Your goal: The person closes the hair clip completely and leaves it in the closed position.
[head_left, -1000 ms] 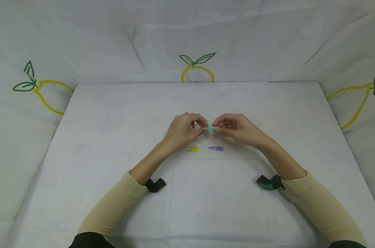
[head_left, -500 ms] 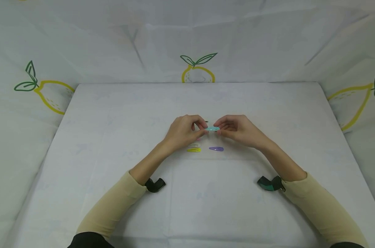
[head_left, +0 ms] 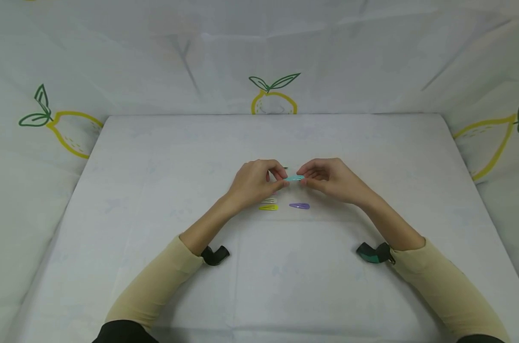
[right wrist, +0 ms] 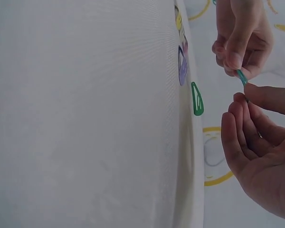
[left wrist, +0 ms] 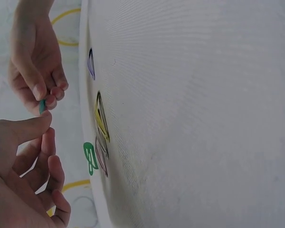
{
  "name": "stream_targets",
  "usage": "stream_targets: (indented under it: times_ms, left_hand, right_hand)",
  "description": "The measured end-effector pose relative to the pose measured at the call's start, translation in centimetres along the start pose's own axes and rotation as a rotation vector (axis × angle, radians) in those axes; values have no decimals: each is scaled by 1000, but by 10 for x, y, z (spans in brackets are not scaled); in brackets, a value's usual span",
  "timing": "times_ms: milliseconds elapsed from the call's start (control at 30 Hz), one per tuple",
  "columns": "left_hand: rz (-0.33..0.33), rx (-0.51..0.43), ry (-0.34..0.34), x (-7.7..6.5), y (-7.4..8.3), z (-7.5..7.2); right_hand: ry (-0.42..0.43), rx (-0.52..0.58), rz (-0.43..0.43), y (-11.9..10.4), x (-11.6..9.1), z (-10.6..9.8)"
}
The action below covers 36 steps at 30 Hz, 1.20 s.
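Above the table, a teal snap hair clip (head_left: 294,178) spans the space between two hands. My left hand (head_left: 256,180) pinches its left end between thumb and forefinger, covering that tip. The right hand (head_left: 330,178) has its thumb and forefinger at the other end, which the right wrist view shows pinched. Beneath them lie a yellow hair clip (head_left: 269,207), a white one (head_left: 269,201) and a pink one (left wrist: 100,156), partly hidden by my left hand in the head view. A purple hair clip (head_left: 300,206) lies to their right.
A green hair clip (right wrist: 197,99) lies farther back, mostly hidden in the head view. White cloth covers the table (head_left: 285,286). Behind and beside it hang white sheets with printed lemons (head_left: 274,102).
The teal clip has turned slightly and shows more of its length. My right hand has shifted a little to the right; the left hand has barely moved.
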<state>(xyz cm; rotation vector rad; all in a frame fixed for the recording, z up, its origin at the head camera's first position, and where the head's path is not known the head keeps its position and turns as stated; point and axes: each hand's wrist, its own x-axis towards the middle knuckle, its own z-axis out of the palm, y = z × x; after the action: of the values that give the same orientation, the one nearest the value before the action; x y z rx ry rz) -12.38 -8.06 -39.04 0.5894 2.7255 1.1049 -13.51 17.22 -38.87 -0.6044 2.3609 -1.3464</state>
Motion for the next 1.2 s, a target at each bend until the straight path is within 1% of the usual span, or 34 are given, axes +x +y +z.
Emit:
stream_targets:
  times_ms: [333,667,867,1200]
  left_hand:
    - [-14,-5,-18,0,1,0]
    - [-15,22,-38,1,0,1]
    - [-12,38,-51,1,-1,2]
    - [-28,50,-66,1,0,3]
  right_hand:
    - [-8,-5,7,0,-1,-1]
    - [-10,-25,-14,1,-1,0]
    - [-25,-35,-4,1,-1,0]
    - [-35,-56,-2,0,-2,0]
